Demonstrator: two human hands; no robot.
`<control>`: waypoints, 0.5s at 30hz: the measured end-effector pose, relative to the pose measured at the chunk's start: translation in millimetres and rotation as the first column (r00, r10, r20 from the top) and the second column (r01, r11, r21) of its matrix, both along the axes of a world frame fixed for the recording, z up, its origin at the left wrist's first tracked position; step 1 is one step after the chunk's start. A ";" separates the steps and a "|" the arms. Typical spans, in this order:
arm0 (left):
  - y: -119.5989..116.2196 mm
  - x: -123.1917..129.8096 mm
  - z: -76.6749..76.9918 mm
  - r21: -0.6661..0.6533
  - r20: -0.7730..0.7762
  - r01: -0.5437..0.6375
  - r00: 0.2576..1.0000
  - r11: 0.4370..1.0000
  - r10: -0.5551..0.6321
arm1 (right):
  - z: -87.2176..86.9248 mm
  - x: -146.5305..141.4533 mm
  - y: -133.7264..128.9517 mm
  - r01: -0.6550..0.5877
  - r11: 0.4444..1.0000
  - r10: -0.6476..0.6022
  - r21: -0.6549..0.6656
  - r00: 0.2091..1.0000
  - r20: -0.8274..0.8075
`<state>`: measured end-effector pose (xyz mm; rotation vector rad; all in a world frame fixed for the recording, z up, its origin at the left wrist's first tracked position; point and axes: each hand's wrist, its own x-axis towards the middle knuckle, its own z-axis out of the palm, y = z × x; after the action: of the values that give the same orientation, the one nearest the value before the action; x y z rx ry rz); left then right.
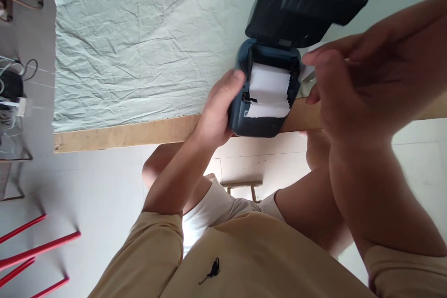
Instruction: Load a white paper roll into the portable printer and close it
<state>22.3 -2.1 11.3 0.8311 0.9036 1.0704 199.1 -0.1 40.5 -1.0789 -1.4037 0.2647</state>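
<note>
A small dark portable printer (260, 125) is tilted at the table's front edge, with its black lid (314, 4) swung up and back. Inside its bay sits a roll of white paper (268, 88) with a ragged edge. My left hand (220, 107) grips the printer's left side, thumb on the rim of the bay. Close to the right side of the printer is my right hand (359, 84), its thumb and forefinger closed together. Whether anything small is between those fingers I cannot make out. A pale item, partly hidden, shows behind the fingertips.
A wrinkled pale green cloth (139, 46) covers the table, whose wooden edge (125, 138) runs along the front. Red metal legs (42, 249) stand on the floor at lower left. Cables (10, 102) and a dark object lie at far left. A small stool (242, 183) shows below.
</note>
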 end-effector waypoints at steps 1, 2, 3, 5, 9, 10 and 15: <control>-1.3 -0.1 1.3 0.021 0.020 0.009 1.000 1.000 -0.009 | 2.5 2.4 1.1 -0.006 1.000 0.009 -0.025 0.991 0.130; -2.4 -0.3 2.3 0.035 0.029 0.015 0.999 0.999 -0.016 | 4.3 5.3 1.9 -0.005 0.999 0.017 -0.048 0.964 0.265; -3.0 -0.8 2.8 0.035 0.015 0.015 1.000 0.999 -0.015 | 5.6 8.6 2.5 0.007 0.996 0.026 -0.083 0.920 0.391; -3.0 -2.6 2.8 0.021 -0.024 0.007 1.000 1.000 -0.007 | 7.2 15.5 4.1 0.020 0.985 0.082 -0.169 0.813 0.576; -1.3 -7.3 2.0 0.054 -0.049 0.042 0.998 0.998 -0.040 | 10.1 25.5 9.6 -0.039 0.931 0.288 -0.363 0.688 0.666; -1.2 -8.0 2.1 0.067 -0.052 0.056 0.997 0.996 -0.053 | 11.7 26.1 10.3 -0.062 0.922 0.316 -0.382 0.689 0.652; -2.9 -6.4 1.7 0.107 -0.025 0.008 1.000 0.994 -0.005 | 25.0 32.3 4.5 -0.212 0.883 0.351 -0.418 0.891 0.290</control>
<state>15.9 -5.0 13.0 0.9370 0.8691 1.1124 231.3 4.4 65.5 -1.2746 -1.9015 0.5980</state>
